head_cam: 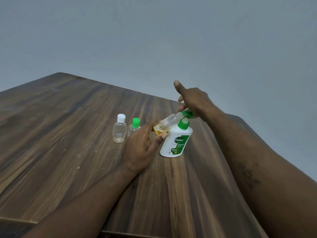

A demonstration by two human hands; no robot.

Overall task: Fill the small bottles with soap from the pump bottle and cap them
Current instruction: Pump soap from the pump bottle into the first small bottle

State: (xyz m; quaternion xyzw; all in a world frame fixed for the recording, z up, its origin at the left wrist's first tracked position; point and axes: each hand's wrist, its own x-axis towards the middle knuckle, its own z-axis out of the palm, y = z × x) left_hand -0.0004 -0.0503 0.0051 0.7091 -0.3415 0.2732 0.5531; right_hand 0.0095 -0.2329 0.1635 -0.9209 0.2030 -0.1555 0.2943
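We note a wooden bench (pixel 68 134) set against a plain grey wall (pixel 154 31), both forearms reaching in from the near edge.

Left hand (pixel 145 145): fingers and thumb curled round the lower end of an uncapped small bottle (pixel 169 121), pinching it near its base. The bottle is held off the bench and tilted, base low toward the hand, neck raised to the right. A little amber soap (pixel 158 131) sits pooled at the base, with bubbles in it; the rest of the bottle is clear. Its open mouth meets the spout of the green pump head (pixel 187 114) (whether it touches we cannot tell).

Right hand (pixel 193 100): laid over the top of the pump head, thumb stuck straight up, the visible fingers stretched out to the left rather than closed. We cannot see the underside of the hand where it meets the pump.

Pump bottle (pixel 175 143): white with a green collar and a green label, standing on the bench just right of the left hand and leaning slightly.

Two more small bottles stand upright on the bench to the left, just beside each other. Both are capped and look clear inside. The white-capped bottle (pixel 119 130) is the outer one; the green-capped bottle (pixel 135 126) stands partly behind the left hand's knuckles.
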